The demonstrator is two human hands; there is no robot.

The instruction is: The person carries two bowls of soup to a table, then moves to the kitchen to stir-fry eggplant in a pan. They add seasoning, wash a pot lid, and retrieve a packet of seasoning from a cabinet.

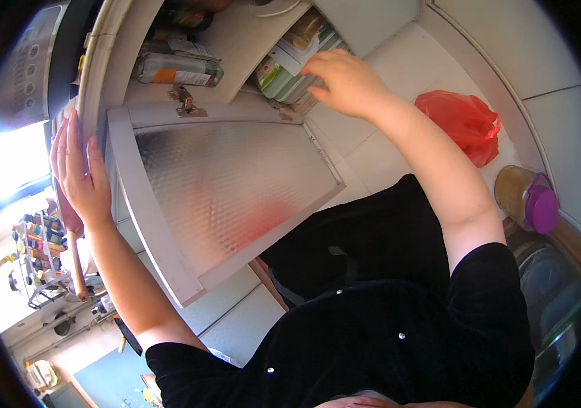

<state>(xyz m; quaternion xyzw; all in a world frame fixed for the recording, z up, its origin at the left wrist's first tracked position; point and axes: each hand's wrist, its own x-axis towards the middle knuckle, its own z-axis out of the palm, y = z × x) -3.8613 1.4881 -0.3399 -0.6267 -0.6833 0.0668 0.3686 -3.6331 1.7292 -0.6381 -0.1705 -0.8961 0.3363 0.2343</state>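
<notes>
My left hand [78, 176] lies flat with its fingers extended against the edge of the countertop [97, 66], holding nothing. My right hand [344, 81] reaches over the open lower cabinet, fingers apart and slightly curled, beside a white plastic container [290, 55]. Whether its fingertips touch the container cannot be told. Under and around it are pale green storage containers [290, 86] and a green-and-white packet [268, 72]. The cabinet door with a textured glass pane [229, 178] hangs open between my arms. A clear plastic bottle with an orange-and-white label [178, 70] lies in the left compartment.
A tied red plastic bag [456, 122] sits on the tiled floor to the right. Near it lies a jar with a purple lid [541, 208]. A metal hinge [187, 100] joins the door. At far left are a wooden handle [77, 265] and a rack of spice bottles [40, 250].
</notes>
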